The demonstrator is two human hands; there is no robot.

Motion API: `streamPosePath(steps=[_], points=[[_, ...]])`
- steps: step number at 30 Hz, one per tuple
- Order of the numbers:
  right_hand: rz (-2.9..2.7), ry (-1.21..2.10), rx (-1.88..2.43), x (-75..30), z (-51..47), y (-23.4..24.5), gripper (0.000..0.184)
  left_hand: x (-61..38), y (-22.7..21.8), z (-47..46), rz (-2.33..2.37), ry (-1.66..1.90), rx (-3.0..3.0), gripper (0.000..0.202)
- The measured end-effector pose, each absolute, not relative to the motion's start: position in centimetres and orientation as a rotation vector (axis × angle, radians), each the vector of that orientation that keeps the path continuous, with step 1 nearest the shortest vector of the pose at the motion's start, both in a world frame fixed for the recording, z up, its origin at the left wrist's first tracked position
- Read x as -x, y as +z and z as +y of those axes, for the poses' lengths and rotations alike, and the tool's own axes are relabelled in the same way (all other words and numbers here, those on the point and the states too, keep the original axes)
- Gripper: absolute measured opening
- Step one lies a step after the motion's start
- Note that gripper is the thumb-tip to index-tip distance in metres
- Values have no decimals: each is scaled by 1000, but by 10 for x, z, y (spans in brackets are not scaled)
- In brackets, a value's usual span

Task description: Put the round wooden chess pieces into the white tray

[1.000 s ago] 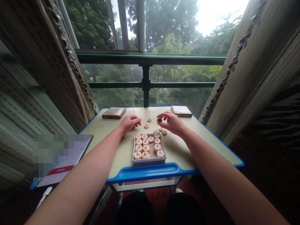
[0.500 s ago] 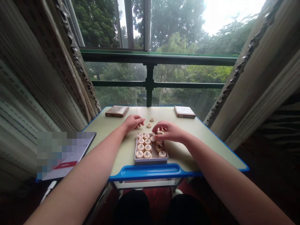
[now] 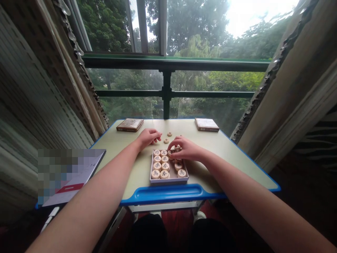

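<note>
A shallow open box (image 3: 170, 181) holds several round wooden Chinese chess pieces (image 3: 157, 159) in columns, with characters on their tops. Over the box's far right part, my right hand (image 3: 185, 149) has its thumb and fingers closed on a Chinese chess piece (image 3: 170, 155); the hand hides some pieces behind and below it. My left hand (image 3: 149, 137) rests on the table beyond the box's left corner, fingers curled inward; whatever may be in them is hidden. Between the hands, two loose pieces, a nearer one (image 3: 166, 141) and a farther one (image 3: 170, 134), lie on the table.
The pale table (image 3: 210, 172) has a blue edge with a blue tray groove (image 3: 170, 192) at the front. A flat brown box (image 3: 130, 124) lies at the far left and another flat box (image 3: 206, 124) at the far right. A calendar-like sheet (image 3: 76, 181) is at the left.
My right hand has lowered and shifted slightly left, bringing its fingers down around a piece in the box's far row. My left hand stays about where it was. The view has shifted slightly.
</note>
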State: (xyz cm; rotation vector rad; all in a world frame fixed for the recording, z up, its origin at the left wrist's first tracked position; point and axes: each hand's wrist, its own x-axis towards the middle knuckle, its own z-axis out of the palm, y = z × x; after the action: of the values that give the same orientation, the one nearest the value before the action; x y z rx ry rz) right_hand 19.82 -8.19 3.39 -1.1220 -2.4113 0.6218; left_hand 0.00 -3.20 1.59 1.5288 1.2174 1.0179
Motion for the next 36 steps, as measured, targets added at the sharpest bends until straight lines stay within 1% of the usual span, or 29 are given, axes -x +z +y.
streamPosePath(steps=[12,14,17,18,20,26,31,36], points=[[-2356,659,1121,-200,-79,34,21,3,15,-28,1170,1017,-1496,30],[-2256,579,1182,-202,-73,31,18,2,14,-27,1172,1016,-1497,30],[-2085,321,1330,-209,-62,26,22,2,13,-27,1181,1011,-1502,29],[-2070,239,1376,-212,-59,24,23,2,13,-27,1180,1006,-1506,28],[-2116,188,1454,-217,-55,23,24,2,14,-29,1178,1002,-1510,28],[-2275,370,1545,-221,-56,26,22,0,17,-32,1192,992,-1521,27],[-2188,366,1625,-225,-53,28,21,0,16,-31,1196,981,-1533,28],[-2069,354,1738,-239,-53,38,26,1,14,-29,1188,976,-1545,30]])
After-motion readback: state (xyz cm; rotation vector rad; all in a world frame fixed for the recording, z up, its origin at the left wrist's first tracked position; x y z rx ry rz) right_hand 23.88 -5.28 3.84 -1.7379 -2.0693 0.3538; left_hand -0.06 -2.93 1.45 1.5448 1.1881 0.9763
